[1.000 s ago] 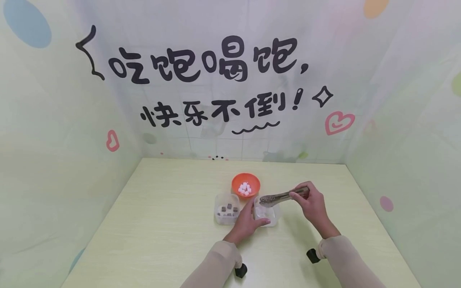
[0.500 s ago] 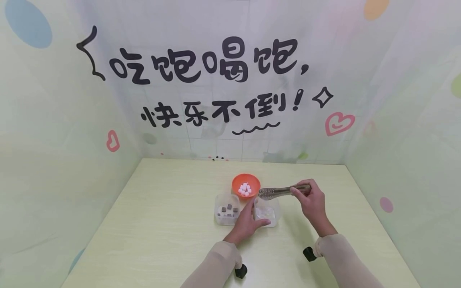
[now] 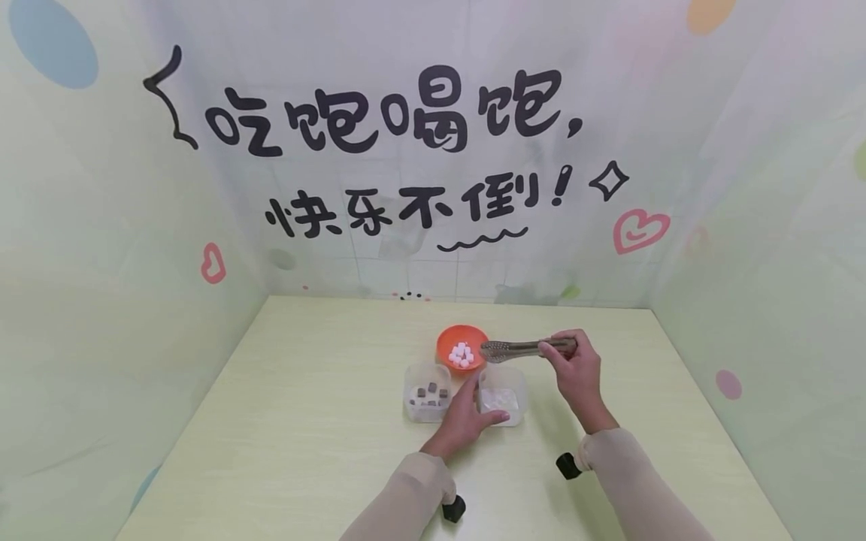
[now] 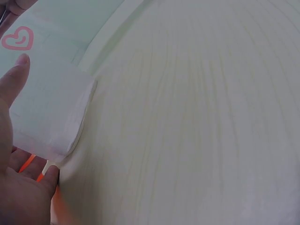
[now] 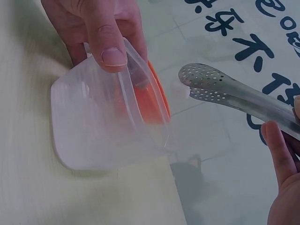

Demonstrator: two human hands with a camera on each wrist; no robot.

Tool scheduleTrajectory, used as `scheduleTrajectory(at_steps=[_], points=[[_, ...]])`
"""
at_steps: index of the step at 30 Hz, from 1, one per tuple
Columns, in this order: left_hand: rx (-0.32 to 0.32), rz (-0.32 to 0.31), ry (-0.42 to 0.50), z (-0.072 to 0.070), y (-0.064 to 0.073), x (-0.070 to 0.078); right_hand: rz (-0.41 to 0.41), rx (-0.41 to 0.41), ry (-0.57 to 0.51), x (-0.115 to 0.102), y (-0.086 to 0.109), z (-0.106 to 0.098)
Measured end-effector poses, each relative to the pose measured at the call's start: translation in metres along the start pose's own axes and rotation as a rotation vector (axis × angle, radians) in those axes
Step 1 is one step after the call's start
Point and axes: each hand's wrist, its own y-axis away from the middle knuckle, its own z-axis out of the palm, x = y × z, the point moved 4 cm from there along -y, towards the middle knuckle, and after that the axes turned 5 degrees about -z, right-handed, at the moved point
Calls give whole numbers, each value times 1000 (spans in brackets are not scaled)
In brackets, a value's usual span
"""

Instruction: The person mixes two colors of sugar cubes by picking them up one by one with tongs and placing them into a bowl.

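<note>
My right hand [image 3: 578,376] holds metal tongs [image 3: 521,349], their perforated tips over the right rim of an orange bowl [image 3: 467,332] with several white cubes [image 3: 461,354] in it. In the right wrist view, a small white cube [image 5: 180,90] shows at the tongs' tips. With thumb and fingers, my left hand [image 3: 463,422] grips a clear plastic container [image 3: 517,383] on the table. Thumb and fingers lie on different sides of it. Something pale lies inside, too indistinct to name.
Left of my left hand stands a second clear plastic container [image 3: 426,373] with several dark brown cubes [image 3: 431,388]. All sit on a pale wooden table [image 3: 304,421]. A printed curtain with black lettering [image 3: 433,207] encloses the back and sides.
The tongs have risen from over the right container and moved back and left to the orange bowl's edge, my right hand moving with them. My left hand has stayed on the container.
</note>
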Motion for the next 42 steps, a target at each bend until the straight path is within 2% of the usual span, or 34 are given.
scheduleTrajectory(at_steps=[10,13,20,26,29,36,42], points=[[1,8,5,-2,0,3,78,8,-67,7,-5,16],[-6,-6,3,-2,0,2,86,4,-63,8,-6,21],[-9,-22,0,0,0,1,96,44,-71,49,-4,31],[-10,-16,-1,0,0,1,105,57,-57,53,-2,33],[-11,-14,1,0,1,2,123,52,-59,50,-2,33],[-14,-7,-5,1,1,3,114,20,-31,13,0,28],[-2,1,2,0,0,1,146,10,-27,6,4,21]])
